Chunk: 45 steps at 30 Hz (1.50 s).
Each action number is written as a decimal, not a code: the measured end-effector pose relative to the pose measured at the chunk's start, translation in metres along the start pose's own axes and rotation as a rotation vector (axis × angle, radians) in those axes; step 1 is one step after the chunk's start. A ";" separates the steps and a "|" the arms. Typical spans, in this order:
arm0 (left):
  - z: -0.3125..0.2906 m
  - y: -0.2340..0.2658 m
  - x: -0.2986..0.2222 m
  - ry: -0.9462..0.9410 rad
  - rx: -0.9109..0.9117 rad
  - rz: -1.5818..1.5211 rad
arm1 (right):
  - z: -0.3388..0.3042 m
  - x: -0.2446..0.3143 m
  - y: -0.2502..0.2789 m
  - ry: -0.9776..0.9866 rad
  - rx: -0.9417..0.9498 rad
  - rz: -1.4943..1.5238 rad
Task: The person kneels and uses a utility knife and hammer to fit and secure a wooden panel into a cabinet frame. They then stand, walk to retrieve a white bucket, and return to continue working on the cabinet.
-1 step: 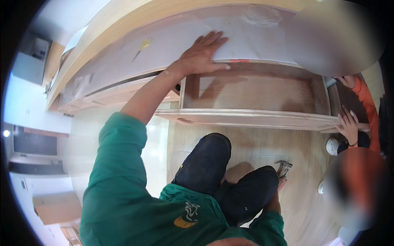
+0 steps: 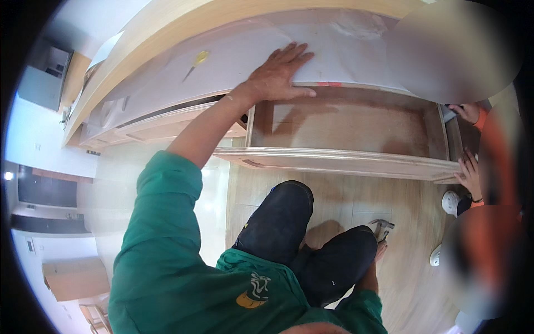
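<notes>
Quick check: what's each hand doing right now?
Left hand: open, fingers spread on the white top.
Right hand: closed, holding the hammer, partly hidden by the knee.

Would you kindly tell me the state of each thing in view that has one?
Drawer: pulled open
White covering: laid out, wrinkled in places
Clear plastic: crumpled
Yellow-handled tool: lying on the covering
Left hand: open, spread palm down on the covering
Hammer: held by its handle
Right hand: closed around the hammer's handle, partly hidden
</notes>
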<state>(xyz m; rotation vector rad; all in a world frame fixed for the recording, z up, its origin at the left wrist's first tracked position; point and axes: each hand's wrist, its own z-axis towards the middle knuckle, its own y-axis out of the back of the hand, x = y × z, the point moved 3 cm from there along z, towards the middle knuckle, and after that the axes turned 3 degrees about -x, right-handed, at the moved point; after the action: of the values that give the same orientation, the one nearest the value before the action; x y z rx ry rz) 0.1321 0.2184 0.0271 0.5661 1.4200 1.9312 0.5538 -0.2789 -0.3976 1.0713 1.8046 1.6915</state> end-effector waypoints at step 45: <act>0.086 0.020 -0.086 0.235 -0.648 -0.113 | -0.243 0.238 0.339 -0.399 1.456 1.421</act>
<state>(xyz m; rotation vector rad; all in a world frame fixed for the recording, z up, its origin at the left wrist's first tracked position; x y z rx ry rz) 0.2447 0.2093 0.0764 -0.0447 0.8419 2.2530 0.3053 -0.2631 0.0129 3.4475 1.8417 -0.0707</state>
